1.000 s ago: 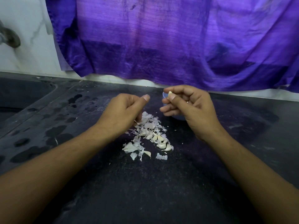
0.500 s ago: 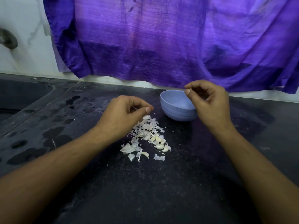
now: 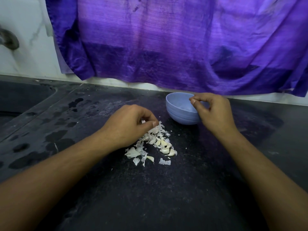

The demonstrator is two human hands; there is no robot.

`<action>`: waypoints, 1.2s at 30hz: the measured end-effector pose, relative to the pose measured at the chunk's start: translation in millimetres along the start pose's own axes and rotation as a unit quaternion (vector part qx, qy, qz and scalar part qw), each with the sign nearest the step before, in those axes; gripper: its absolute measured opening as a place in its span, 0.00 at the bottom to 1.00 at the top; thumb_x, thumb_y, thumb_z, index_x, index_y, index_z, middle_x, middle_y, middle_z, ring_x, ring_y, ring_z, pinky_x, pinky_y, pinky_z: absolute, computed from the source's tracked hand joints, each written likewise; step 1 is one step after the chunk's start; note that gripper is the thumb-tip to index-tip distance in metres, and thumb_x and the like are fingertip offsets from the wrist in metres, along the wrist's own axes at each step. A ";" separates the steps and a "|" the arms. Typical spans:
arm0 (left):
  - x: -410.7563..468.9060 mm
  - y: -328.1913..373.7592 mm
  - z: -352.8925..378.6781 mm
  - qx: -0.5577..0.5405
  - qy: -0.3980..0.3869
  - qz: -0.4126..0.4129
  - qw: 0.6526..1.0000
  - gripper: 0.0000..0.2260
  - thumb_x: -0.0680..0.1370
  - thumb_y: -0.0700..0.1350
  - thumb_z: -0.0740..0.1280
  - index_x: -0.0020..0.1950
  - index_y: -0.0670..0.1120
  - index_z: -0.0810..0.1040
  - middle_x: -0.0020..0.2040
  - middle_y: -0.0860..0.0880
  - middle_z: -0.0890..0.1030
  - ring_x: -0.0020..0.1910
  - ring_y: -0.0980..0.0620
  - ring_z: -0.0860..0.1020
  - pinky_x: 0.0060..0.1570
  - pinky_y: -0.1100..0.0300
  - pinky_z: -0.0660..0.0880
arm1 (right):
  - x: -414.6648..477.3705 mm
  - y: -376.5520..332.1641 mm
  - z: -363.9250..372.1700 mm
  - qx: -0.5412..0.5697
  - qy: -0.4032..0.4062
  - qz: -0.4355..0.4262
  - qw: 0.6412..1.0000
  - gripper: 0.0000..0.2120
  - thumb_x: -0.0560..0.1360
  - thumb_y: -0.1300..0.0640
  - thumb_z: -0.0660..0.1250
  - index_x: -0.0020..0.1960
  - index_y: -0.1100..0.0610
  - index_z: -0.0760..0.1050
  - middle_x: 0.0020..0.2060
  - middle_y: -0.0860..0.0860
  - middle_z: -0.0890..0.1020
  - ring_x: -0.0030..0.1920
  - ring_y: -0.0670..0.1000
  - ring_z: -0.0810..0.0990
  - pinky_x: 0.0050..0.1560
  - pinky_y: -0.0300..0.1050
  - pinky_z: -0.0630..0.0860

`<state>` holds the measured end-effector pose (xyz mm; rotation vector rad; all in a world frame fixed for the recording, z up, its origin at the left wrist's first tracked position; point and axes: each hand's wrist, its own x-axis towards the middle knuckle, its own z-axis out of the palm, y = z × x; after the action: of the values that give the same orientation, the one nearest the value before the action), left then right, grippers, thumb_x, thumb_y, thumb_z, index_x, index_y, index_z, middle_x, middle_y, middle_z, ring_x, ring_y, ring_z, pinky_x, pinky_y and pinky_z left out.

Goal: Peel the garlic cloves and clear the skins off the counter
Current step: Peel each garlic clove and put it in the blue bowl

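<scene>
A heap of white garlic skins lies on the dark counter, with several pale garlic cloves along its right side. My left hand rests on the far end of the heap, fingertips pinched on a small white piece. Whether that piece is skin or clove I cannot tell. A light blue bowl stands just behind the heap. My right hand hovers over the bowl's right rim with thumb and forefinger pinched together. Nothing shows between them.
A purple cloth hangs down the wall to the counter's back edge. A dark sink is set into the counter at the left, under a grey tap. Wet patches mark the counter beside the sink.
My right hand carried a clove from in front of me back over the bowl, and the clove no longer shows. My left hand dropped onto the far end of the heap.
</scene>
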<state>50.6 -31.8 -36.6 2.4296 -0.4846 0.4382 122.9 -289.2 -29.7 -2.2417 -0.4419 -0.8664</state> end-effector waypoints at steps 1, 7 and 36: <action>-0.1 0.2 -1.4 0.013 -0.027 0.003 1.000 0.05 0.78 0.54 0.73 0.45 0.57 0.86 0.30 0.65 0.79 0.30 0.66 0.76 0.34 0.63 0.67 | 0.1 -0.2 0.5 -0.005 -0.008 -0.001 1.000 0.07 0.79 0.57 0.71 0.54 0.56 0.87 0.53 0.49 0.87 0.55 0.47 0.83 0.59 0.41 0.73; -0.6 -1.3 -4.1 0.055 -0.144 0.000 0.988 0.09 0.71 0.60 0.78 0.46 0.58 0.86 0.39 0.63 0.85 0.36 0.66 0.79 0.44 0.59 0.78 | 0.8 -5.2 -1.0 -0.021 0.001 -0.034 0.999 0.09 0.80 0.56 0.68 0.54 0.56 0.86 0.51 0.51 0.87 0.54 0.51 0.83 0.61 0.54 0.76; 1.4 7.4 0.3 -0.369 -0.005 -0.184 0.911 0.08 0.73 0.38 0.78 0.50 0.40 0.84 0.35 0.46 0.83 0.27 0.58 0.77 0.26 0.66 0.75 | -34.1 -56.7 26.4 0.356 -0.235 0.089 0.900 0.09 0.74 0.71 0.74 0.53 0.66 0.79 0.41 0.61 0.86 0.39 0.55 0.87 0.45 0.51 0.85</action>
<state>48.7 -37.8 -32.5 1.7222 -0.1378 0.0498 81.0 -232.7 -40.6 -1.7299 -0.6379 -0.0150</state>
